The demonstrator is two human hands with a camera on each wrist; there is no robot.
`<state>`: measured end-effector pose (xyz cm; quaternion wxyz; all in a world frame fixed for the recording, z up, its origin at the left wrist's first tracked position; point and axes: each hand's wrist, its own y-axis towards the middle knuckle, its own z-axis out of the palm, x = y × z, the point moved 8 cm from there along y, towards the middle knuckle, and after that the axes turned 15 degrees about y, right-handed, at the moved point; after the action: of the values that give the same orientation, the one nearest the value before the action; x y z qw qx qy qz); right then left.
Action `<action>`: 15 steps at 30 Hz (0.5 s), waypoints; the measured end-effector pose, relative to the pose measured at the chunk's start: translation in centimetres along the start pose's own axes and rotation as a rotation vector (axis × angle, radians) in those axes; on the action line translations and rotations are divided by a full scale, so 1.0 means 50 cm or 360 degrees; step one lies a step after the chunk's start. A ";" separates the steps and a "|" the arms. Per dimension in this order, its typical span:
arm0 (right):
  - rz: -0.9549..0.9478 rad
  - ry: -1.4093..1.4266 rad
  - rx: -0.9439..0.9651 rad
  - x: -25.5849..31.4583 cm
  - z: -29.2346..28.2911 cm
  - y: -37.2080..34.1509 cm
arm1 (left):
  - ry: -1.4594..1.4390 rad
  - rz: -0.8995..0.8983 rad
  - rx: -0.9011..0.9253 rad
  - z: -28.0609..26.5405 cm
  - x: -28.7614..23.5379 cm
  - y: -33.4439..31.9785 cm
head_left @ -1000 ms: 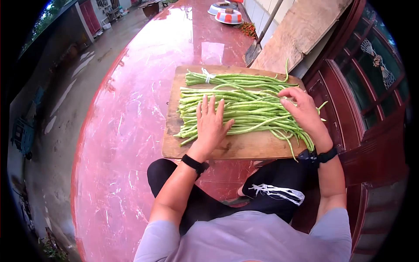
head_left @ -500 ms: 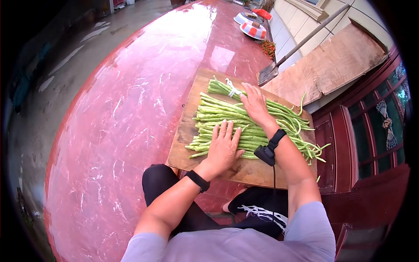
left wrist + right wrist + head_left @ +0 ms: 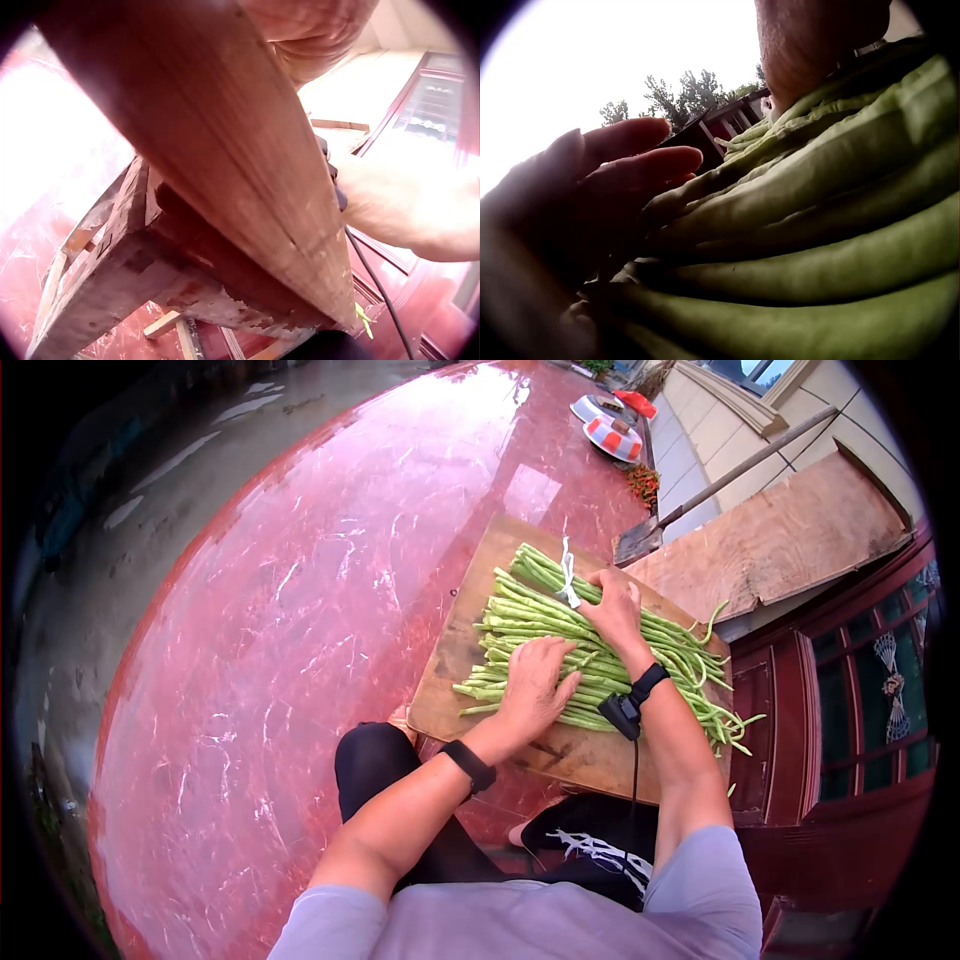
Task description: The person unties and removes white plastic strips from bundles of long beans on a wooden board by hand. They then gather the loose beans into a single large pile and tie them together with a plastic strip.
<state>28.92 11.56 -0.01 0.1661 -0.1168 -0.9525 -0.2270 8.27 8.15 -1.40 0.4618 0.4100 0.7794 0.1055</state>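
Observation:
A bundle of long green beans, tied with white string, lies at the upper side of a wooden board. My right hand grips it beside the string, fingers bent over it. Loose green beans lie below the bundle. My left hand rests on them, fingers together and slightly bent. In the right wrist view, my left hand touches the beans with fairly straight fingers, and part of my right hand is above. The board's edge largely hides my left hand in the left wrist view.
A shovel leans by the wall, beside a plywood sheet. Covered basins and red peppers are farther back. A dark red door stands at the right. Wooden legs support the board.
My right hand has moved from the beans' far right ends to the tied bundle and bent its fingers round it. My left hand's fingers have drawn together. The head view has turned.

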 end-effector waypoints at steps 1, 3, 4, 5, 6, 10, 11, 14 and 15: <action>-0.0026 -0.0002 -0.0022 0.011 -0.011 -0.005 | -0.0103 -0.0072 -0.0013 -0.008 0.009 0.006; -0.0190 0.0038 -0.0178 0.047 -0.046 -0.026 | -0.0238 -0.0115 -0.0159 -0.039 0.012 0.019; -0.0250 0.0048 -0.0199 0.067 -0.063 -0.039 | -0.0380 -0.0182 -0.0160 -0.048 0.014 0.026; -0.0309 0.0056 -0.0221 0.088 -0.083 -0.051 | -0.0500 -0.0264 -0.0113 -0.054 0.015 0.031; -0.0366 0.0061 -0.0243 0.108 -0.102 -0.065 | -0.0623 -0.0344 -0.0064 -0.057 0.014 0.035; -0.0526 -0.0009 -0.0152 0.144 -0.121 -0.112 | -0.0775 -0.0400 -0.0061 -0.029 0.019 0.040; -0.0519 -0.0012 -0.0137 0.151 -0.121 -0.118 | -0.0766 -0.0416 -0.0003 -0.019 0.021 0.041; -0.0638 -0.0048 -0.0028 0.158 -0.100 -0.130 | -0.0814 -0.0504 0.0125 -0.006 0.020 0.042; -0.0639 -0.0053 0.0001 0.161 -0.096 -0.131 | -0.0795 -0.0504 0.0127 -0.003 0.023 0.043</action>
<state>20.86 4.78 4.40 0.1016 0.0720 -0.9594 -0.2532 9.04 10.41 -0.85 0.6336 0.3143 0.6994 -0.1026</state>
